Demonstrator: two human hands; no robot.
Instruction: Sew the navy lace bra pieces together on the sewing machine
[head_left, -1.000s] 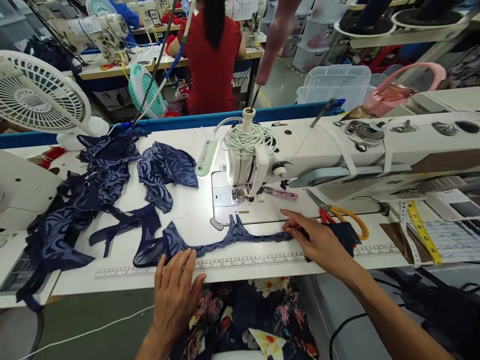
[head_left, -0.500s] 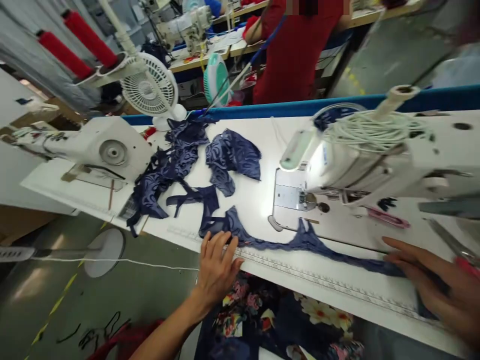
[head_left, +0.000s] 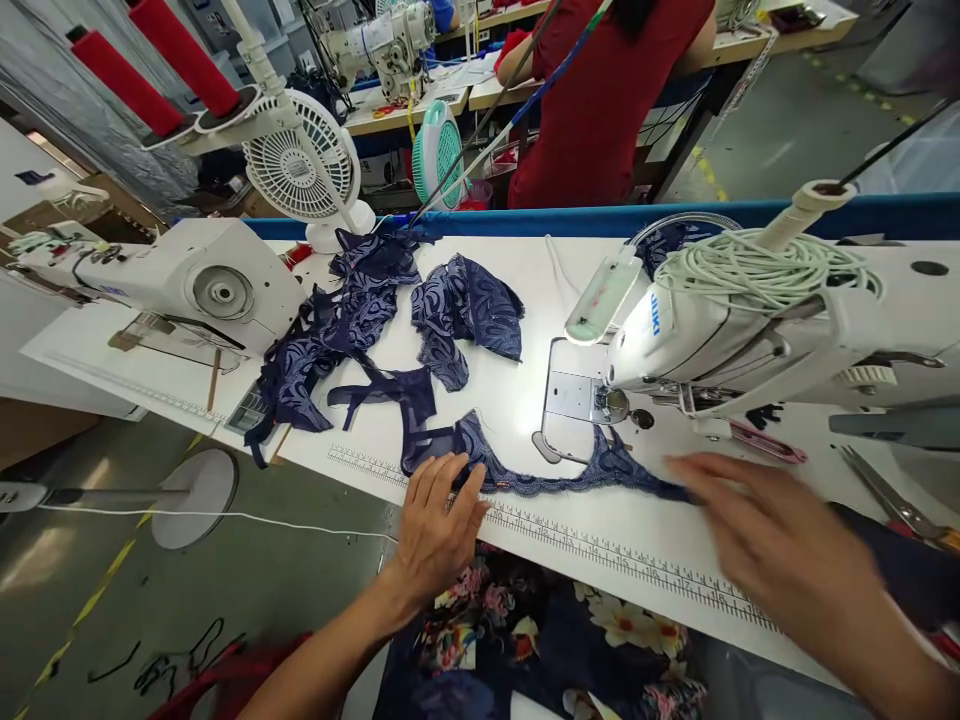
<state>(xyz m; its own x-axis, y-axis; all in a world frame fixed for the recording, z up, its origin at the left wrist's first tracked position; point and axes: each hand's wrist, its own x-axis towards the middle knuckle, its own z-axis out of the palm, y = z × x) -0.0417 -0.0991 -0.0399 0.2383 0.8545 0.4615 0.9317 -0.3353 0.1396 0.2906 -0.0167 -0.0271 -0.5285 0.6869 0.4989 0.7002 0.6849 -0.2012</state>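
A long navy lace piece (head_left: 540, 486) stretches along the front of the white table, above a printed ruler (head_left: 592, 545). My left hand (head_left: 442, 510) lies on its left part, fingers flat and slightly spread. Over the right end of the lace is my right hand (head_left: 772, 530), blurred, its fingertips at the strip; whether they pinch it cannot be made out. Cut navy lace pieces (head_left: 469, 310) and a tangled navy pile (head_left: 322, 350) lie farther back and left.
A sewing machine (head_left: 705, 340) stands at the right, with scissors (head_left: 892, 495) and pink snips (head_left: 769, 442) nearby. Another machine (head_left: 217, 290) and a white fan (head_left: 300, 160) are at the left. A person in red (head_left: 592, 110) sits beyond the blue edge.
My right hand has moved left along the lace from its far right end. My left hand has stayed on the left part of the piece.
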